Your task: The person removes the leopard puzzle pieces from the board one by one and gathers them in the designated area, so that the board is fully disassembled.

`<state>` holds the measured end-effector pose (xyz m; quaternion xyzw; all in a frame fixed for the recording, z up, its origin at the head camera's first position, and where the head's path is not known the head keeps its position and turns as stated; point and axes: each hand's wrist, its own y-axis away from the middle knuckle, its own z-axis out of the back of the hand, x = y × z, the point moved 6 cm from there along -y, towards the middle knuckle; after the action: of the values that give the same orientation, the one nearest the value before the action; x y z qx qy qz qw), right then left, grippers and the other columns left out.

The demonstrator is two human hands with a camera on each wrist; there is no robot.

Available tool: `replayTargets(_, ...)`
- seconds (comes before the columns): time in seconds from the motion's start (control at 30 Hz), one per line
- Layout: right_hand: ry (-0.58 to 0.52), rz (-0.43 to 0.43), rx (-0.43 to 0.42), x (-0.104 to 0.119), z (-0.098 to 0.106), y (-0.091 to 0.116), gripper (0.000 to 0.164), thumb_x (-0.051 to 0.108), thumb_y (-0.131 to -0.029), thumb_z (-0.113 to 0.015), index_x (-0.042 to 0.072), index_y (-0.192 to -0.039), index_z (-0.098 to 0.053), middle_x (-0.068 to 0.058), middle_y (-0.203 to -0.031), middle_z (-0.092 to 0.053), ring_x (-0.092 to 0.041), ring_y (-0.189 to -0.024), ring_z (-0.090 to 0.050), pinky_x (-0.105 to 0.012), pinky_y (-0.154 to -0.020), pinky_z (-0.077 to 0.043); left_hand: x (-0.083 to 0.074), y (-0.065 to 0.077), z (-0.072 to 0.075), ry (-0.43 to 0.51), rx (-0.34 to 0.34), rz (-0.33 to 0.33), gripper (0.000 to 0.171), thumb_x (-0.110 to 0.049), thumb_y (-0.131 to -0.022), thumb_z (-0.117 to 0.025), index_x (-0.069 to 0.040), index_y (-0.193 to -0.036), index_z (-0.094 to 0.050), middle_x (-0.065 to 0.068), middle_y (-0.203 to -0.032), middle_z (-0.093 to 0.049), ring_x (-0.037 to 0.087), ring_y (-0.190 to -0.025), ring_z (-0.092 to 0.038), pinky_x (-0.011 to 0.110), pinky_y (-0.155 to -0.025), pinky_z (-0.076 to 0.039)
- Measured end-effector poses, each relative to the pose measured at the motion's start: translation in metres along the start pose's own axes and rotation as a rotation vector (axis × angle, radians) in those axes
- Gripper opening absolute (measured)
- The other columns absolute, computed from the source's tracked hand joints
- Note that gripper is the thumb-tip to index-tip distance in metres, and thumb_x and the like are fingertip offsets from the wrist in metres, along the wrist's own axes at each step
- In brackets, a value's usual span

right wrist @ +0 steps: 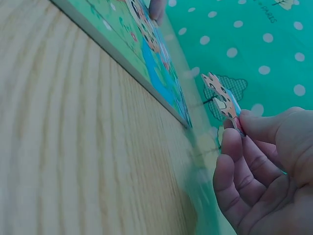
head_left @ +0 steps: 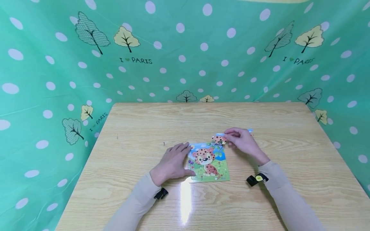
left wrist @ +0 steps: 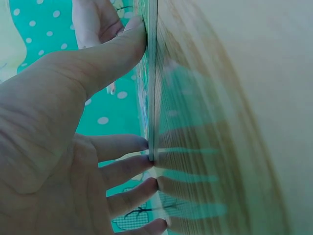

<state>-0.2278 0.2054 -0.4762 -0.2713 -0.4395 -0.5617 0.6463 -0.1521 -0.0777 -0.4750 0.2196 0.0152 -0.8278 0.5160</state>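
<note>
A square jigsaw puzzle [head_left: 208, 165] with a spotted leopard cub on green and blue lies flat on the table. My left hand [head_left: 173, 162] spans its left side, thumb on the lower left corner and fingertips at the upper left edge. The left wrist view shows that thumb on the puzzle's face and the other fingers spread out straight. Beyond the puzzle's upper right edge, my right hand [head_left: 241, 141] pinches a spotted puzzle piece [head_left: 218, 140] between thumb and fingers. In the right wrist view this piece [right wrist: 222, 100] is tilted and held above the table.
Behind the right hand another bit of blue [head_left: 250, 130] peeks out, mostly hidden. The wooden table [head_left: 138, 122] is bordered by a green dotted cloth [head_left: 185, 73] at the back and sides. A bright reflection [head_left: 185, 202] lies in front of the puzzle.
</note>
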Motion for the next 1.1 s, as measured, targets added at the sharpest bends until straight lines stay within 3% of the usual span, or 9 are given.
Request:
replayTargets(0.5, 0.071, -0.026, -0.109, -0.013, 0.058, 0.011, 0.041, 0.035, -0.107, -0.066, 0.003, -0.132, -0.070, -0.014, -0.096, -0.074, -0.016, -0.077, -0.067, -0.028, -0.063, -0.059, 0.000, 0.000, 0.000, -0.003, 0.000, 0.000, 0.111, -0.065, -0.079, -0.087, -0.011, -0.165, -0.041, 0.010, -0.175, -0.033, 0.038, -0.160, -0.033, 0.063, -0.128, -0.031)
replayTargets(0.73, 0.071, -0.048, -0.143, -0.023, 0.074, 0.014, 0.045, 0.035, -0.107, -0.067, 0.000, -0.135, -0.068, -0.006, -0.096, -0.076, -0.011, -0.077, -0.068, -0.026, -0.065, -0.060, 0.000, 0.001, 0.000, 0.000, -0.003, 0.001, 0.109, -0.064, -0.080, -0.087, -0.011, -0.165, -0.041, 0.010, -0.175, -0.034, 0.037, -0.160, -0.033, 0.063, -0.128, -0.032)
replayTargets(1.1, 0.103, -0.106, -0.192, -0.037, 0.097, 0.017, 0.053, 0.048, -0.106, -0.064, 0.004, -0.135, -0.068, 0.000, -0.092, -0.075, -0.010, -0.076, -0.066, -0.026, -0.059, -0.054, -0.001, 0.002, 0.000, 0.006, 0.002, 0.001, 0.109, -0.064, -0.081, -0.086, -0.012, -0.165, -0.041, 0.010, -0.175, -0.034, 0.037, -0.161, -0.032, 0.063, -0.128, -0.032)
